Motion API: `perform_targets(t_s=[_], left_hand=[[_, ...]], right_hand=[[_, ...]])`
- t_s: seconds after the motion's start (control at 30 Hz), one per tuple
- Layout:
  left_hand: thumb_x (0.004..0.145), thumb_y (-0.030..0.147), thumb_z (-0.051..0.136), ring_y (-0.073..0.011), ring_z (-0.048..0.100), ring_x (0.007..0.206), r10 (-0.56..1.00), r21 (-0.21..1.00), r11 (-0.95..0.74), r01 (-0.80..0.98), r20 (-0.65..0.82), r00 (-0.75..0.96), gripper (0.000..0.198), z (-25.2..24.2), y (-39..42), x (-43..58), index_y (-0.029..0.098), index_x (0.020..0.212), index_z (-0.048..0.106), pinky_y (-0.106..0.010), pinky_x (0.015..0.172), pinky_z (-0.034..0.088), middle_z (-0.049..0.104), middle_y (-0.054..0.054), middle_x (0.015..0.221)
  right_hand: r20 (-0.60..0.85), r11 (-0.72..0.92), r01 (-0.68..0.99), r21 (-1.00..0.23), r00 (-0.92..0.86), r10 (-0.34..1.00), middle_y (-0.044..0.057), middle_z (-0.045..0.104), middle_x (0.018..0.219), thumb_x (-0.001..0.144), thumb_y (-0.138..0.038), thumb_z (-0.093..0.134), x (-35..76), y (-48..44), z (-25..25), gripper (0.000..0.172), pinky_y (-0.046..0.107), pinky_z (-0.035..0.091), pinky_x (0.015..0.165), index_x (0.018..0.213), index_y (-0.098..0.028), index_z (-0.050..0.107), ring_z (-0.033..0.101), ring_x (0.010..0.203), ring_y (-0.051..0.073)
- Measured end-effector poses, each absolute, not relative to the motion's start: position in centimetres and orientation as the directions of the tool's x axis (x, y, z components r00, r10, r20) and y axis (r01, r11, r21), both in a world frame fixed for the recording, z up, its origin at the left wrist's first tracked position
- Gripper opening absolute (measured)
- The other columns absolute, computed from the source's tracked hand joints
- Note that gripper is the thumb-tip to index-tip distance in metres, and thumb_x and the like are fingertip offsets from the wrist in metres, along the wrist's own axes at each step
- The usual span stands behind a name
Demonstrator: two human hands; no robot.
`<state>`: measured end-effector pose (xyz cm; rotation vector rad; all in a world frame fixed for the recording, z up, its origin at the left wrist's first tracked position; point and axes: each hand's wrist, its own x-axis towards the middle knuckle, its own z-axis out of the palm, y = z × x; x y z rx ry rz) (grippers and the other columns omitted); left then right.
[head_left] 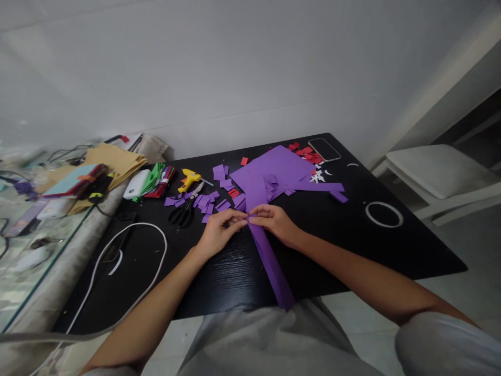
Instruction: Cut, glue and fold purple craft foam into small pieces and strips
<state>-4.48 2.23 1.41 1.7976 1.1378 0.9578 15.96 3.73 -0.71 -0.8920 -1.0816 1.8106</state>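
Observation:
A long purple paper strip (270,258) runs from the pile down over the table's front edge. My left hand (224,230) pinches its left edge with thumb and fingers. From the other side my right hand (276,222) pinches the same strip, its fingertips close to the left ones. Beyond the hands lies a large purple sheet (276,162), with small purple pieces resting on it. Many cut purple pieces (205,202) are scattered to the left. Black-handled scissors (183,211) lie beside them.
A yellow glue gun (190,179) lies behind the scissors. A white cable (164,243) loops at left. Phone (324,150), red scraps (305,152) and a tape roll (384,214) lie to the right on the black table (344,250). A white chair (442,169) stands beyond.

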Motion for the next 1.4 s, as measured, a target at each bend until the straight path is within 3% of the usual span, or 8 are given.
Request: perform_targets(t_s=[1.1,1.3,1.4], left_hand=[[0.085,0.038,0.075,-0.0127,0.065,0.065,0.938,0.915,-0.241,0.323,0.135,0.319,0.024,1.39,2.37,-4.54,0.018,0.098,0.076,-0.022,0.062,0.051,0.072,-0.003,0.077],[0.091,0.042,0.066,-0.0125,0.065,0.065,0.916,0.912,-0.219,0.346,0.070,0.396,0.031,1.91,2.54,-4.88,0.017,0.107,0.071,-0.022,0.061,0.050,0.070,-0.003,0.078],[0.094,0.046,0.061,-0.0131,0.064,0.065,0.923,0.914,-0.199,0.354,0.053,0.381,0.032,1.65,2.53,-4.86,0.016,0.102,0.068,-0.023,0.061,0.050,0.067,-0.003,0.076]], right_hand=[[-0.109,-0.207,-0.218,-0.954,-0.390,0.914,0.001,0.074,0.082,0.067,-0.033,0.087,16.04,3.60,-0.69,0.030,0.031,0.049,0.080,0.090,-0.019,0.074,0.067,0.077,0.016],[-0.109,-0.201,-0.212,-0.956,-0.378,0.919,0.001,0.074,0.081,0.067,-0.032,0.087,15.98,3.80,-0.99,0.030,0.030,0.048,0.079,0.089,-0.018,0.074,0.066,0.076,0.016],[-0.125,-0.211,-0.201,-0.956,-0.371,0.920,0.000,0.072,0.078,0.066,-0.033,0.087,15.95,3.84,-0.96,0.031,0.030,0.047,0.076,0.089,-0.017,0.073,0.064,0.073,0.015]])
